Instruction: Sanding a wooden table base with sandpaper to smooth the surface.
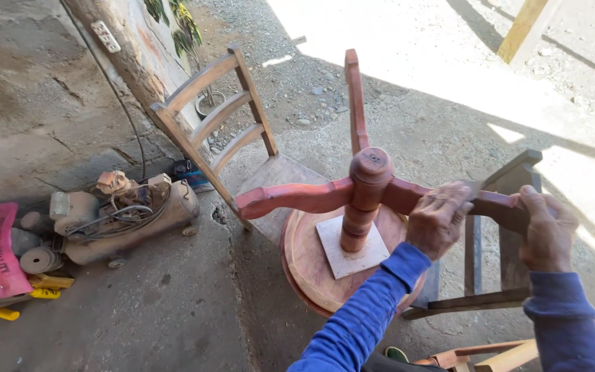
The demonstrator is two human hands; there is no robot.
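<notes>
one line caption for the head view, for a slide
Both hands, left hand and right hand, grip one leg of an upturned red pedestal table beside a wooden chair.

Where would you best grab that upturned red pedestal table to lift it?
Grip the turned centre column from the side, just under the curved legs. It stands upright and round, slim enough to close a hand around, while the round top lies flat below.

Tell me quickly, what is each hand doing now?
Left hand: closed on the red table leg.
Right hand: gripping the outer end of that same leg.
</notes>
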